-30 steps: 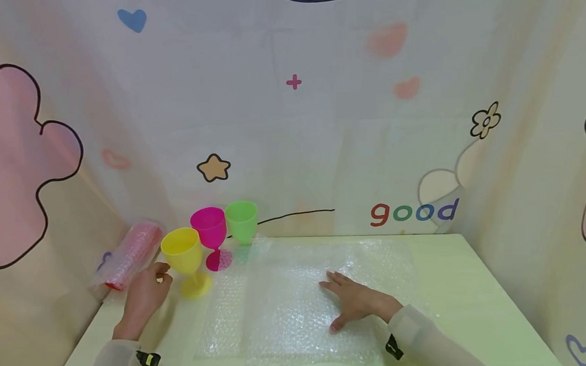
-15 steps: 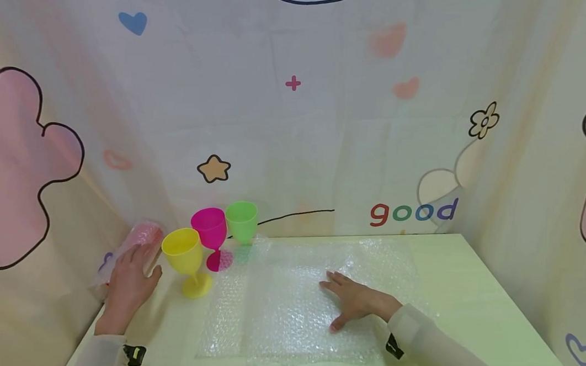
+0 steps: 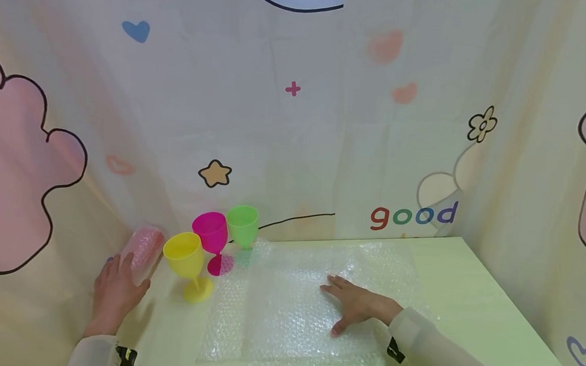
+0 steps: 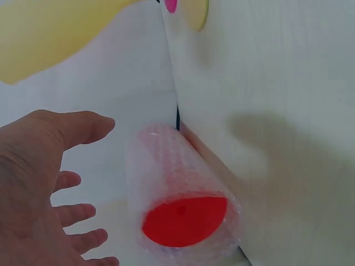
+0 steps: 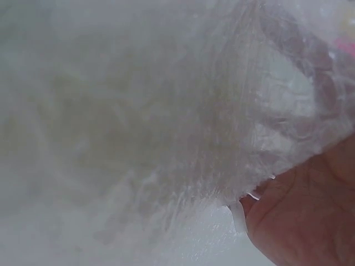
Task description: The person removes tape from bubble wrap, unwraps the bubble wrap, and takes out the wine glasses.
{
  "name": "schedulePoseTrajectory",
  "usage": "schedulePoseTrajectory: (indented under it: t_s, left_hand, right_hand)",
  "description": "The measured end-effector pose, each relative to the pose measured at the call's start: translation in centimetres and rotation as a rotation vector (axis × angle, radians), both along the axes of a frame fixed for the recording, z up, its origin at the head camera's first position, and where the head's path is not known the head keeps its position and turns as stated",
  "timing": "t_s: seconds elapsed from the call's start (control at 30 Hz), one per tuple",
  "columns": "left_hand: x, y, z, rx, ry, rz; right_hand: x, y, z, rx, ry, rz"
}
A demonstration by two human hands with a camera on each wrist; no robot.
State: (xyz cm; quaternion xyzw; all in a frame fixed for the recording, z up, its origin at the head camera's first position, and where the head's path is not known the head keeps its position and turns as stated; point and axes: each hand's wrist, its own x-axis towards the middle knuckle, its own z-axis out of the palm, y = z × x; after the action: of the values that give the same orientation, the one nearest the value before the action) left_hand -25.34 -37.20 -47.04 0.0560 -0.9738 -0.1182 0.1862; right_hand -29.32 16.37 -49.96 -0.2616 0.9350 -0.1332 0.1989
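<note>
My left hand [image 3: 113, 295], fingers spread, is at the near end of a bubble-wrapped bundle [image 3: 145, 244]. In the left wrist view, a gap separates thumb and fingers from this bundle, whose round red end [image 4: 186, 221] faces the camera. My right hand [image 3: 356, 304] rests with splayed fingers on a large clear bubble wrap sheet [image 3: 286, 321]. Between the bundle and sheet stand a yellow goblet [image 3: 187, 263], a magenta goblet [image 3: 211, 232] and a light green goblet [image 3: 242, 227]. Bubble wrap partly covers the bases of the magenta and green ones.
The pale table [image 3: 484, 320] extends right of the sheet. A printed curtain [image 3: 300, 144] rises behind the table and along both sides. The bundle lies along the left table edge, close against the curtain.
My left hand has moved left and nearer to me, away from beside the yellow goblet, and its curled fingers have spread out. The right hand stays on the sheet; the goblets have not moved.
</note>
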Motion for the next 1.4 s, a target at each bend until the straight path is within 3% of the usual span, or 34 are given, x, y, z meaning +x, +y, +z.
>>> schedulePoseTrajectory:
  t_s: [0.2,0.4,0.6,0.8,1.03,1.4]
  left_hand:
    - [0.0,-0.7,-0.7,0.053,-0.128,0.044]
    - [-0.2,-0.8,-1.0,0.065,-0.172,0.059]
    - [-0.3,-0.8,-1.3,0.054,-0.153,0.067]
    - [0.0,-0.9,-1.5,0.028,-0.078,0.070]
    - [-0.1,-1.6,-2.1,0.071,-0.055,0.038]
    - [-0.6,-1.9,-2.4,0.206,-0.229,0.076]
  right_hand:
    - [0.0,0.1,-0.3,0.002,0.013,0.007]
    - [-0.1,0.1,-0.1,0.037,0.009,-0.010]
    - [-0.2,0.5,0.3,0.052,0.029,-0.009]
    - [-0.1,1.7,0.8,0.035,0.049,-0.017]
    - [-0.2,2.3,1.1,0.045,0.042,-0.022]
    - [-0.4,2.8,0.8,0.048,0.028,-0.027]
